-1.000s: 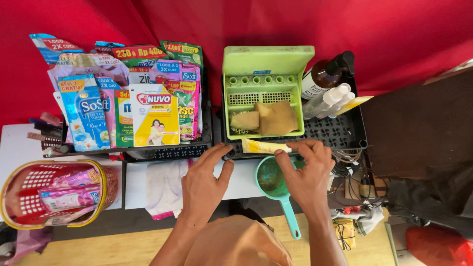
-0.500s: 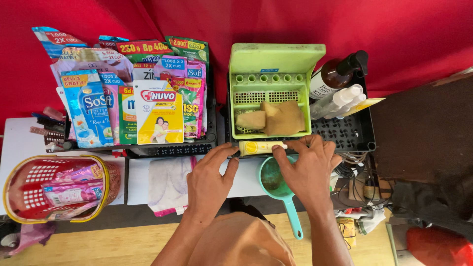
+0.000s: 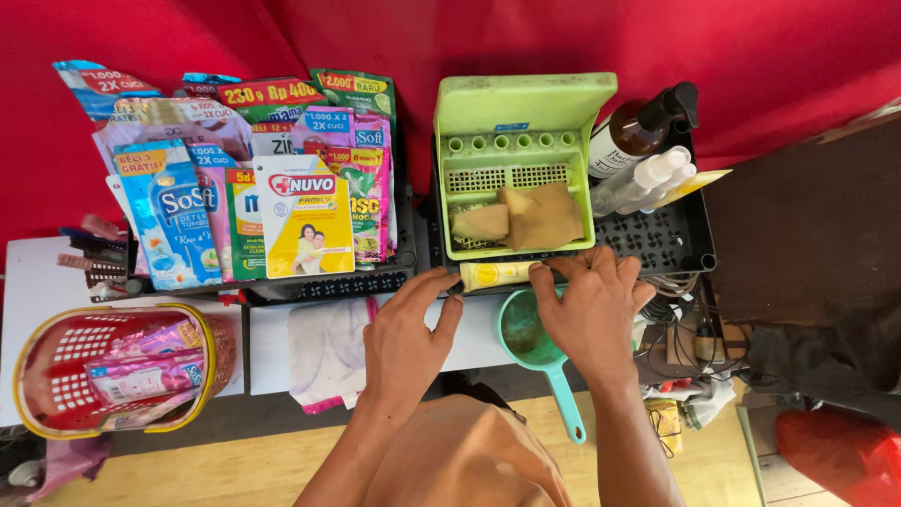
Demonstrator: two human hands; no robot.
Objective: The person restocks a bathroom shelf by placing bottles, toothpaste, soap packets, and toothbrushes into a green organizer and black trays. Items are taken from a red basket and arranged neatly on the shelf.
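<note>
- Head view shows my two bare hands low in the middle, both reaching to the front rim of a black crate (image 3: 657, 252).
- My right hand (image 3: 589, 310) has its fingers bent down on the right end of a small yellow tube (image 3: 496, 274), which lies flat along the front rim of the crate; the fingertips touch the tube and close over that end.
- My left hand (image 3: 405, 340) is loosely open with fingers spread, and its longest fingertips come just to the left end of the same tube; I cannot tell if they touch it.
- Just under my right palm sits a teal scoop (image 3: 537, 349), with its handle pointing back toward my body.
- Beyond my right fingers stands a light green box (image 3: 514, 160) with its lid up, and brown sponge pieces lie inside it.
- Further right of this hand are a brown pump bottle (image 3: 640, 131) and white spray bottles (image 3: 648, 180).
- Beyond my left hand is a second crate full of colourful sachets (image 3: 253, 188).
- Beside my left wrist lies a white and pink cloth (image 3: 317, 355), and further left a red basket (image 3: 105, 374) holds pink packets.
</note>
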